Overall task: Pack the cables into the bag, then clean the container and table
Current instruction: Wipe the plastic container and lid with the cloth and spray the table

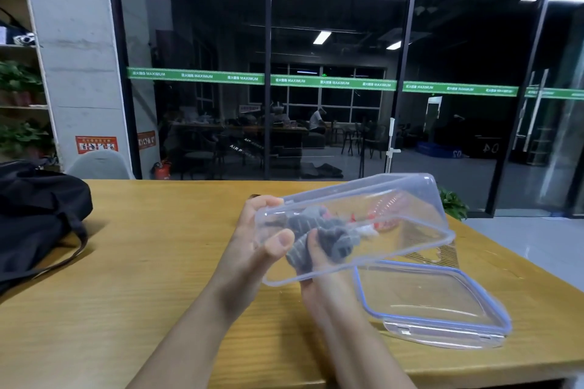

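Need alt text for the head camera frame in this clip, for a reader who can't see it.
A person's left hand holds a clear plastic container tilted above a wooden table while the right hand presses a grey cloth inside it. The container's blue-rimmed lid lies on the table below, and a black bag sits at far left.
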